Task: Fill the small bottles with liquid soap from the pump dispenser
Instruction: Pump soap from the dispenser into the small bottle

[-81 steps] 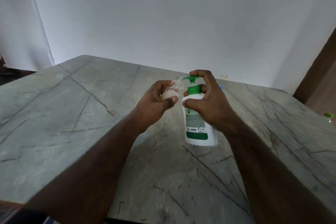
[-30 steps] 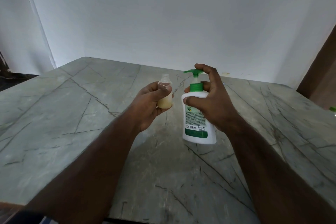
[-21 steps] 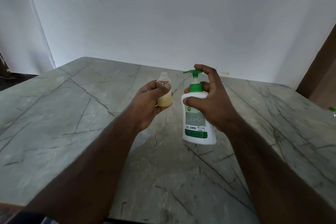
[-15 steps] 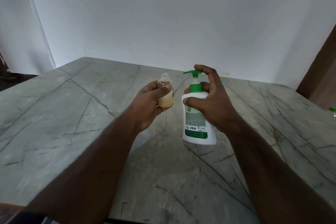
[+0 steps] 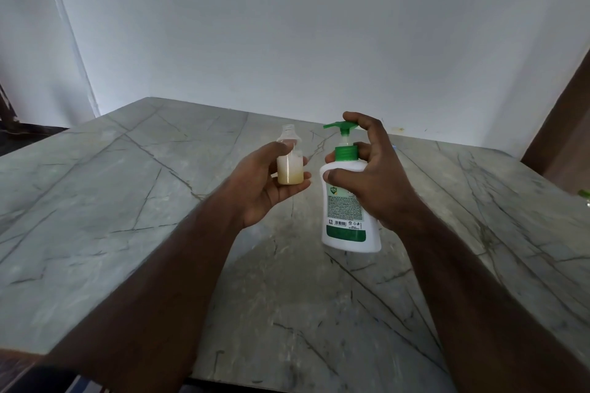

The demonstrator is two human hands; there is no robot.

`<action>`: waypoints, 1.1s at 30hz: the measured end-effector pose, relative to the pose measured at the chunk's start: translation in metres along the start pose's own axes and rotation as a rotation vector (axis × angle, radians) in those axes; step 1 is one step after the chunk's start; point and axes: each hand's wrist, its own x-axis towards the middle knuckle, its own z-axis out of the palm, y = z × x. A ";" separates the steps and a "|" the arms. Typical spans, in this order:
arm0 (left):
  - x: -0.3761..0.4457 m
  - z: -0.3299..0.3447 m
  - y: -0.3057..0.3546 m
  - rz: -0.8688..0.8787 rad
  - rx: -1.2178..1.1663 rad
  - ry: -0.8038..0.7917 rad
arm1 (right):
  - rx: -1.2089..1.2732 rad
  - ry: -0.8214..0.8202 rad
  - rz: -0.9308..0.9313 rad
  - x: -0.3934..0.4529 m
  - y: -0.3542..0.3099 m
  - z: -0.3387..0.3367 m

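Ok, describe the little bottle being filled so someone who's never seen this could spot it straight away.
Above the middle of the grey marble table, the left hand holds the small bottle upright, left of the white pump dispenser gripped by the right hand. It is clear, uncapped, with pale yellowish soap in its lower part, and much smaller than the green-topped dispenser.

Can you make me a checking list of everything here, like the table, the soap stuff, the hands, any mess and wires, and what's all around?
Surface: grey veined stone table.
Job's things: small clear bottle, uncapped, partly filled with yellowish soap; white pump dispenser with green pump, upright.
Clutter: small green-topped item at the right edge, too cut off to name.
Hands: left hand holds the small bottle upright, off to the side of the spout; right hand grips the dispenser, forefinger on the pump.
Cables: nothing seen.
Surroundings: plain white wall; brown wooden edge on the right.
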 end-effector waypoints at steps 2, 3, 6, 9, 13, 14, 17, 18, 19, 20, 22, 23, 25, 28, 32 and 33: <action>0.000 -0.002 0.001 -0.009 -0.040 -0.013 | -0.002 -0.001 0.002 0.000 0.000 0.000; 0.000 -0.002 0.002 -0.009 -0.050 -0.016 | 0.002 -0.001 0.004 0.000 0.000 0.000; 0.001 -0.002 0.002 0.003 -0.038 -0.016 | 0.013 0.001 0.008 0.000 0.000 0.000; 0.002 -0.002 0.001 0.027 0.008 -0.012 | 0.013 0.005 0.006 0.000 -0.001 -0.001; 0.003 -0.004 0.000 0.049 0.084 -0.010 | 0.003 0.002 0.010 0.000 -0.003 -0.001; 0.004 -0.004 -0.001 0.062 0.125 -0.019 | 0.000 0.001 0.008 0.000 -0.004 -0.001; 0.003 -0.004 -0.004 0.109 0.270 -0.046 | -0.005 0.000 -0.002 0.000 -0.005 -0.003; 0.003 -0.003 -0.005 0.121 0.300 -0.048 | -0.018 -0.004 -0.007 0.000 -0.006 -0.003; 0.004 -0.002 -0.006 0.130 0.321 -0.048 | -0.038 -0.013 -0.012 0.000 -0.006 -0.004; 0.004 -0.002 -0.006 0.135 0.335 -0.048 | -0.055 -0.023 -0.014 0.000 -0.006 -0.003; 0.003 -0.001 -0.007 0.144 0.352 -0.052 | -0.075 -0.046 -0.016 0.000 -0.006 -0.003; 0.003 -0.001 -0.007 0.149 0.360 -0.056 | -0.083 -0.057 -0.019 0.000 -0.006 -0.002; 0.004 -0.001 -0.007 0.158 0.372 -0.064 | -0.096 -0.071 -0.021 0.001 -0.006 -0.003; 0.004 -0.002 -0.008 0.182 0.386 -0.076 | -0.110 -0.083 -0.019 0.001 -0.006 -0.002; 0.004 -0.001 -0.008 0.204 0.405 -0.065 | -0.138 -0.096 -0.016 0.002 -0.007 -0.002; 0.004 -0.001 -0.008 0.203 0.406 -0.061 | -0.140 -0.096 -0.016 0.002 -0.007 -0.002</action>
